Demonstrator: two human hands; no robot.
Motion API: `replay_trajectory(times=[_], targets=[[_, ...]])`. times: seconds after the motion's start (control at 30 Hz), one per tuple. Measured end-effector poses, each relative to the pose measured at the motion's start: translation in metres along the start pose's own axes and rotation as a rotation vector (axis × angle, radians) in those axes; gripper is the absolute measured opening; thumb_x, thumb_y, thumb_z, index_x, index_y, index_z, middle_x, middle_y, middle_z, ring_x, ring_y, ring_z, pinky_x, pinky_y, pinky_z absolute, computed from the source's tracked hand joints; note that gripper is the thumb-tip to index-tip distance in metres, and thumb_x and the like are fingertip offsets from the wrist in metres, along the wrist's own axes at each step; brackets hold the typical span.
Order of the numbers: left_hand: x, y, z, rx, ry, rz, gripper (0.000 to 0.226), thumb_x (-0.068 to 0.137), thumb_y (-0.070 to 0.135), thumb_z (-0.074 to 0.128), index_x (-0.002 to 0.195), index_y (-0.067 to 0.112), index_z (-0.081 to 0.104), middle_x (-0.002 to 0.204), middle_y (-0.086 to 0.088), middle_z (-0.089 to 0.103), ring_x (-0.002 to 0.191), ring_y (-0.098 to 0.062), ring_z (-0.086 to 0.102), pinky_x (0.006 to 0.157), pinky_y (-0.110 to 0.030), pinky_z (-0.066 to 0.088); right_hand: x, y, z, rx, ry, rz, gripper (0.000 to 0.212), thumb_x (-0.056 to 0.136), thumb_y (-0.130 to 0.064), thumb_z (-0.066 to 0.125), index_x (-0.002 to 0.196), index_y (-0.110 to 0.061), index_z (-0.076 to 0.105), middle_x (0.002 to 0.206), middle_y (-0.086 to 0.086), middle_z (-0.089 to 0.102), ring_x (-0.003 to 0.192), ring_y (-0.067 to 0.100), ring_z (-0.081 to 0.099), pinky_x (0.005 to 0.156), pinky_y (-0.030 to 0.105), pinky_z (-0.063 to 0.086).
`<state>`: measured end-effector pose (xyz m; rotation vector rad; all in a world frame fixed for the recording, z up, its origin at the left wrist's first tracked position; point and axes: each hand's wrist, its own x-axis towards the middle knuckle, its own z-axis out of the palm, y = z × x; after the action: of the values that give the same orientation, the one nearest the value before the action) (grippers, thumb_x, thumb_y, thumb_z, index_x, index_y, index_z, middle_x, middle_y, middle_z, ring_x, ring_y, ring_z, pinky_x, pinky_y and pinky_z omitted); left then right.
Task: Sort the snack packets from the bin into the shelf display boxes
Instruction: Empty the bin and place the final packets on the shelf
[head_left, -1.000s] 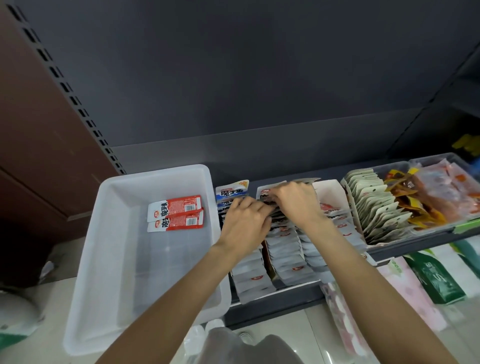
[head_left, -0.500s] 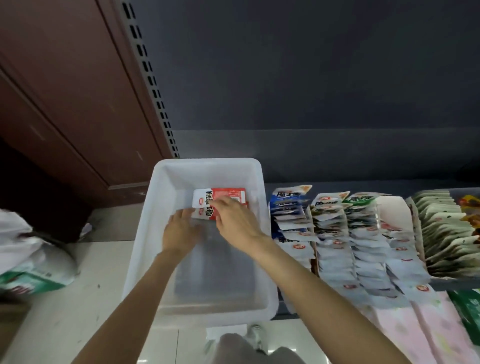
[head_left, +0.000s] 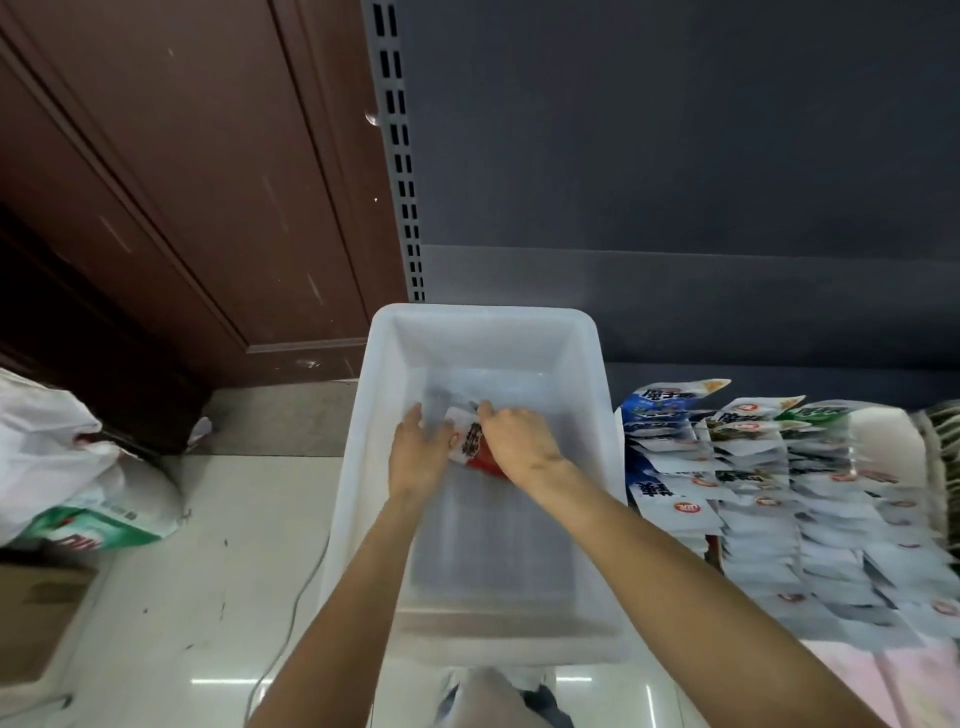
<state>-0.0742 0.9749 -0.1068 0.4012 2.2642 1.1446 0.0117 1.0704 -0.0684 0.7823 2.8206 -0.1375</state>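
Observation:
A white plastic bin (head_left: 358, 467) stands on the floor beside the shelf. Inside it, both my hands meet over the red-and-white snack packets (head_left: 471, 446). My right hand (head_left: 517, 441) grips the packets from above with curled fingers. My left hand (head_left: 418, 452) holds their left edge. The packets are tilted and partly hidden under my right hand. To the right, the shelf display boxes (head_left: 779, 499) hold rows of white, blue and green packets.
A brown wooden door (head_left: 171, 208) and a perforated grey shelf upright (head_left: 397, 156) rise behind the bin. White and green bags (head_left: 67, 488) lie on the floor at left, with a cardboard box (head_left: 31, 613) below them. Pink packs (head_left: 893, 686) sit at lower right.
Both hands left the shelf boxes and moved left into the bin. They closed on the red-and-white packets, which now sit tilted and lifted off the bin floor.

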Motion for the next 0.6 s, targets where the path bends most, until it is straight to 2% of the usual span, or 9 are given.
replay_trajectory(times=[0.07, 0.1, 0.17, 0.2, 0.23, 0.33, 0.43, 0.5, 0.6], targets=[[-0.018, 0.015, -0.010, -0.372, 0.022, -0.057, 0.053, 0.093, 0.024, 0.058, 0.141, 0.015, 0.038, 0.140, 0.000, 0.044, 0.125, -0.019, 0.046, 0.081, -0.021, 0.048, -0.010, 0.001, -0.010, 0.401, 0.144, 0.145, 0.022, 0.093, -0.005, 0.045, 0.115, -0.004, 0.048, 0.105, 0.016, 0.066, 0.096, 0.034, 0.062, 0.071, 0.034, 0.042], [-0.028, 0.022, -0.016, -0.495, -0.007, -0.051, 0.050, 0.091, 0.022, 0.060, 0.138, 0.015, 0.042, 0.135, 0.001, 0.048, 0.121, -0.017, 0.050, 0.076, -0.017, 0.047, -0.018, 0.001, -0.016, 0.742, 0.182, 0.227, 0.017, 0.094, -0.008, 0.049, 0.111, -0.006, 0.052, 0.104, 0.014, 0.066, 0.095, 0.033, 0.063, 0.071, 0.033, 0.045], [-0.045, 0.029, -0.028, -0.651, -0.145, -0.025, 0.044, 0.085, 0.024, 0.065, 0.127, 0.014, 0.055, 0.121, -0.001, 0.061, 0.107, -0.019, 0.060, 0.082, -0.024, 0.049, -0.040, -0.002, -0.031, 1.510, 0.189, 0.338, 0.018, 0.093, -0.008, 0.056, 0.110, -0.013, 0.054, 0.106, 0.011, 0.068, 0.096, 0.028, 0.066, 0.078, 0.039, 0.054], [-0.053, 0.031, -0.034, -0.681, -0.224, -0.002, 0.041, 0.081, 0.026, 0.066, 0.120, 0.013, 0.060, 0.112, -0.004, 0.067, 0.100, -0.019, 0.064, 0.082, -0.029, 0.051, -0.051, -0.002, -0.035, 1.769, 0.170, 0.363, 0.023, 0.092, -0.007, 0.058, 0.113, -0.016, 0.053, 0.106, 0.010, 0.068, 0.096, 0.026, 0.067, 0.078, 0.039, 0.055], [-0.060, 0.032, -0.040, -0.684, -0.281, 0.032, 0.039, 0.078, 0.028, 0.066, 0.113, 0.012, 0.064, 0.104, -0.005, 0.069, 0.093, -0.018, 0.066, 0.079, -0.030, 0.052, -0.060, -0.001, -0.038, 1.912, 0.149, 0.361, 0.028, 0.091, -0.007, 0.060, 0.115, -0.018, 0.051, 0.105, 0.009, 0.069, 0.094, 0.024, 0.068, 0.077, 0.038, 0.055], [-0.074, 0.036, -0.051, -0.634, -0.304, 0.126, 0.026, 0.075, 0.021, 0.067, 0.099, 0.010, 0.068, 0.089, -0.008, 0.070, 0.080, -0.014, 0.064, 0.071, -0.028, 0.053, -0.078, -0.001, -0.046, 2.041, 0.106, 0.332, 0.033, 0.089, -0.005, 0.060, 0.117, -0.019, 0.051, 0.098, 0.006, 0.072, 0.089, 0.021, 0.069, 0.078, 0.035, 0.056], [-0.081, 0.040, -0.058, -0.532, -0.276, 0.207, 0.013, 0.079, 0.011, 0.069, 0.091, 0.011, 0.070, 0.079, 0.000, 0.071, 0.074, -0.010, 0.064, 0.065, -0.021, 0.052, -0.088, -0.001, -0.053, 2.065, 0.239, 0.368, 0.032, 0.088, -0.001, 0.060, 0.115, -0.017, 0.054, 0.097, 0.005, 0.070, 0.084, 0.017, 0.067, 0.069, 0.026, 0.055], [-0.087, 0.043, -0.062, -0.449, -0.281, 0.268, 0.010, 0.077, 0.016, 0.069, 0.088, 0.015, 0.071, 0.083, 0.003, 0.072, 0.075, -0.009, 0.064, 0.066, -0.021, 0.051, -0.099, 0.005, -0.062, 1.960, 0.394, 0.368, 0.036, 0.085, -0.002, 0.064, 0.116, -0.017, 0.054, 0.103, 0.003, 0.068, 0.086, 0.013, 0.067, 0.069, 0.027, 0.054], [-0.103, 0.058, -0.065, -0.331, -0.316, 0.425, 0.010, 0.075, 0.026, 0.069, 0.084, 0.025, 0.071, 0.087, 0.009, 0.073, 0.079, -0.009, 0.065, 0.069, -0.024, 0.052, -0.136, 0.029, -0.085, 1.601, 0.552, 0.248, 0.040, 0.081, -0.005, 0.070, 0.112, -0.027, 0.054, 0.098, -0.004, 0.068, 0.087, 0.007, 0.067, 0.068, 0.027, 0.055]])
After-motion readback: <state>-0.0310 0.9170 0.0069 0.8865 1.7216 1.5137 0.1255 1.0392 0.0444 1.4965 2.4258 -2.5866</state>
